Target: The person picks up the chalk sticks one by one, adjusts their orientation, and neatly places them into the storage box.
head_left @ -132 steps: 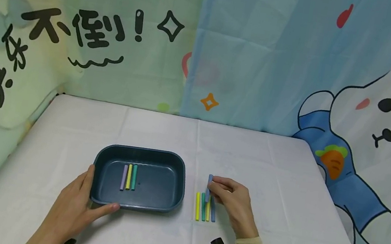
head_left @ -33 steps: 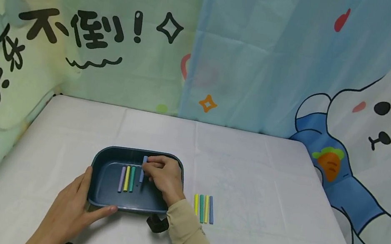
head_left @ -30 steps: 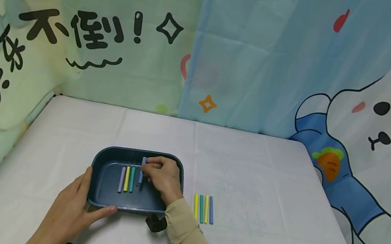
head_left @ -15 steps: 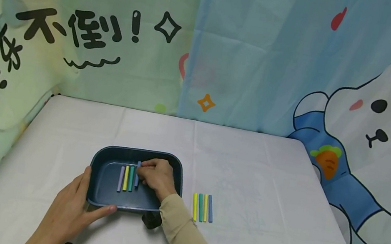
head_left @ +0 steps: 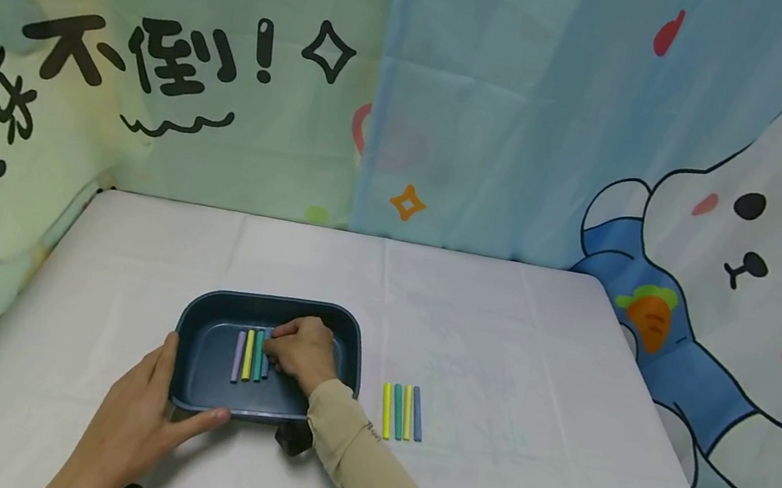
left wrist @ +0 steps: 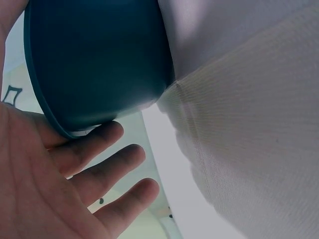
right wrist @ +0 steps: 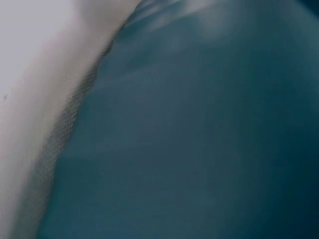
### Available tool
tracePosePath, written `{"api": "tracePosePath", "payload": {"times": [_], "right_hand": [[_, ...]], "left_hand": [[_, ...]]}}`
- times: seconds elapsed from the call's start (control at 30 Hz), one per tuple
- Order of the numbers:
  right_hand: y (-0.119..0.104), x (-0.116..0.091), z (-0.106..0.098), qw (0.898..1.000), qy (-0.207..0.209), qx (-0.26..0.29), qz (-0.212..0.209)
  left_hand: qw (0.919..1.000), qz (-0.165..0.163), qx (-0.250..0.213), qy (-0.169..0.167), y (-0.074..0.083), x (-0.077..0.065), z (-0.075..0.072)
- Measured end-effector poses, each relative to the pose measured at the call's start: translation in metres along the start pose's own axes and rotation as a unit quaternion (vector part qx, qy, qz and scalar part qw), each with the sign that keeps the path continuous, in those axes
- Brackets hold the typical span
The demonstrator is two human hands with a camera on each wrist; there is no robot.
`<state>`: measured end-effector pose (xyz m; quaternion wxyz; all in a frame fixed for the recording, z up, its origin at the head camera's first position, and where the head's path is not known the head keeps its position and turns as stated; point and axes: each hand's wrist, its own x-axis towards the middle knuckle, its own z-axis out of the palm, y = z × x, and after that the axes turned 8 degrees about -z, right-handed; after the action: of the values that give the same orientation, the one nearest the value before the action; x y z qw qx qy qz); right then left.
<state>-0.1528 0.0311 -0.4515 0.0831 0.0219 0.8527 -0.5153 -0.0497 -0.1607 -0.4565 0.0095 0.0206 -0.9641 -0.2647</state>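
In the head view a dark blue tray point(head_left: 190, 383) stands on the white table. My right hand point(head_left: 307, 351) reaches inside it and pinches a blue chalk stick point(head_left: 265, 369), low over the tray floor and close beside a green stick point(head_left: 258, 357). Left of that lie a yellow stick point(head_left: 248, 357) and a purple stick point(head_left: 237, 358), all in a row. My left hand point(head_left: 134, 412) rests against the tray's near left corner, thumb along the front and fingers at the side. In the left wrist view, its fingers extend loosely beside the tray wall point(left wrist: 99, 64). The right wrist view is blurred.
Right of the tray lies a second row on the white cloth point(head_left: 522, 432): a yellow stick point(head_left: 386, 410), a green one point(head_left: 398, 412), another yellow one point(head_left: 407, 413) and a blue one point(head_left: 418, 413). Printed curtains point(head_left: 500, 125) hang behind the table.
My right hand has carried the blue chalk stick from the right-hand row into the tray, then shifted it left and down beside the green one. My left hand has stayed at the tray corner.
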Motion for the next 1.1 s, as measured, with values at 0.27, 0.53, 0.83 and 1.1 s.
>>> {"api": "tracePosePath", "payload": {"times": [0.27,0.53,0.83,1.1], "right_hand": [[0.002,0.000,0.002,1.000,0.008,-0.012,0.003],[0.004,-0.004,-0.006,1.000,0.000,-0.005,-0.011],[0.003,-0.007,-0.015,1.000,0.002,-0.018,-0.018],[0.004,-0.013,-0.025,1.000,-0.007,0.012,-0.027]], "left_hand": [[1.0000,-0.002,-0.001,-0.002,0.001,0.000,0.000],[1.0000,-0.002,0.003,-0.006,0.002,0.000,0.001],[0.9999,-0.004,0.011,-0.005,0.003,0.000,0.000],[0.9998,-0.012,0.017,-0.005,0.003,0.000,0.000]]}}
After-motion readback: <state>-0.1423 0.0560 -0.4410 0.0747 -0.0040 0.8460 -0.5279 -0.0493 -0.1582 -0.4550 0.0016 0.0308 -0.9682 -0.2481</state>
